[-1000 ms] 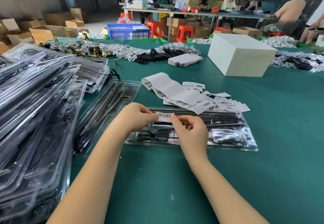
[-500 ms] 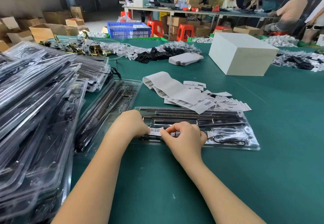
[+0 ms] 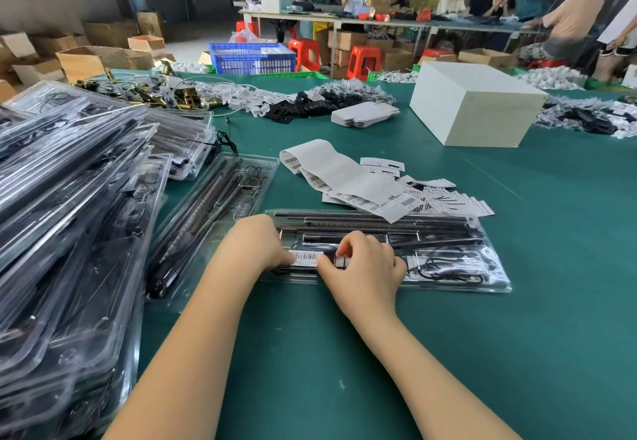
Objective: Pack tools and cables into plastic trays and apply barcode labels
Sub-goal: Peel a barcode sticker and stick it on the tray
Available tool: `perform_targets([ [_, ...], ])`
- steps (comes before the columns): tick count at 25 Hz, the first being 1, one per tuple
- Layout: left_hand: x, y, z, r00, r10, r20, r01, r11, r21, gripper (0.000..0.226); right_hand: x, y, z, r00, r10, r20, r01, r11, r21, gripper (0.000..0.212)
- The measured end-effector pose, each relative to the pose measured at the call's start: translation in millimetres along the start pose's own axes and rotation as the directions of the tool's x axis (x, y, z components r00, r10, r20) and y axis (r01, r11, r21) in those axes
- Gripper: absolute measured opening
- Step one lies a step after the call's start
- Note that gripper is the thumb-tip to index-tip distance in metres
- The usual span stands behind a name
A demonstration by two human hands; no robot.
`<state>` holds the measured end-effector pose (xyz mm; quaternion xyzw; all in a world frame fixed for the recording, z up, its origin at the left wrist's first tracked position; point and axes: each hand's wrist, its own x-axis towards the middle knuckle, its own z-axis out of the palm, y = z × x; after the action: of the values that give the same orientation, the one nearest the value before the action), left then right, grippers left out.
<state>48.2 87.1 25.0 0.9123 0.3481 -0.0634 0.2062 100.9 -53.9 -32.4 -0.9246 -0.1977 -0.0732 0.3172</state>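
Note:
A clear plastic tray (image 3: 489, 281) with black rods and a coiled black cable lies across the green table in front of me. A white barcode label (image 3: 307, 256) lies on the tray's front left part. My left hand (image 3: 256, 241) holds the label's left end with curled fingers. My right hand (image 3: 362, 265) pinches its right end, thumb and fingers on the tray top. A strip of barcode labels (image 3: 339, 177) lies just behind the tray.
A second filled tray (image 3: 213, 205) lies angled to the left. A tall heap of packed trays (image 3: 69, 215) fills the left side. A white box (image 3: 474, 109) stands at the back right. Loose tags, black parts and brass hardware lie at the back; people work at a far table.
Both hands brought the barcode label down from above the tray onto its front left part, and they now hold it against the plastic.

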Motion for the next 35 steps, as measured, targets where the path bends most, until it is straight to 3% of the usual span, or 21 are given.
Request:
perform_targets([
  [1,0.4,-1.1,-0.6,1.0,0.005,-0.01,-0.005,1.0,-0.02,0.016,-2.0,-0.2,-1.6,0.997,-0.069,-0.044,0.07,0.998,0.006,0.009],
  [3,1.0,-2.0,-1.2,0.999,0.011,-0.039,-0.013,0.998,-0.056,0.013,-6.5,-2.6,-3.3,0.928,-0.365,-0.076,0.366,0.931,-0.005,0.02],
  [5,2.0,-3.5,-1.6,0.998,0.007,-0.064,-0.012,0.997,-0.075,0.011,-11.1,-5.7,1.4,0.765,-0.64,0.07,0.643,0.763,-0.057,0.03],
  [6,2.7,-4.2,-2.2,0.998,-0.005,-0.068,-0.001,0.996,-0.087,0.01,-14.8,-8.8,3.8,0.727,-0.656,0.202,0.679,0.73,-0.072,0.038],
  [8,3.9,-6.2,-3.5,0.998,-0.02,-0.058,0.014,0.995,-0.096,0.01,-17.9,-9.1,8.0,0.737,-0.566,0.369,0.634,0.769,-0.084,0.05],
  [9,4.0,-6.8,-3.9,0.999,-0.019,-0.048,0.015,0.996,-0.087,0.012,-17.7,-6.8,8.7,0.752,-0.538,0.382,0.613,0.783,-0.106,0.052],
  [16,3.5,-9.4,-4.4,0.998,-0.003,-0.056,-0.001,0.996,-0.088,0.021,-13.0,19.8,-13.2,0.87,-0.379,0.315,0.474,0.819,-0.325,0.053],
  [21,9.8,-10.1,3.1,0.984,0.173,-0.035,-0.176,0.953,-0.248,0.044,17.0,49.5,-40.9,0.879,-0.34,0.334,0.412,0.895,-0.172,0.059],
  [24,17.3,-9.5,9.0,0.993,0.079,-0.083,-0.11,0.855,-0.506,0.045,22.2,55.5,-41.9,0.88,-0.362,0.309,0.424,0.891,-0.163,0.058],
  [26,22.0,-10.6,10.7,0.999,-0.015,-0.05,-0.024,0.711,-0.703,0.05,22.1,57.1,-40.3,0.884,-0.371,0.284,0.424,0.892,-0.157,0.053],
  [29,24.7,-12.0,9.5,0.997,-0.073,0.03,0.064,0.539,-0.84,0.053,23.8,60.6,-41.3,0.896,-0.365,0.252,0.4,0.911,-0.103,0.052],
  [31,23.2,-10.7,8.2,0.996,-0.082,0.021,0.058,0.49,-0.87,0.056,23.6,61.2,-40.9,0.898,-0.353,0.264,0.384,0.92,-0.076,0.056],
  [35,23.3,-8.5,11.0,0.996,-0.085,-0.018,0.026,0.487,-0.873,0.065,24.0,64.2,-41.4,0.917,-0.328,0.225,0.343,0.939,-0.029,0.064],
])
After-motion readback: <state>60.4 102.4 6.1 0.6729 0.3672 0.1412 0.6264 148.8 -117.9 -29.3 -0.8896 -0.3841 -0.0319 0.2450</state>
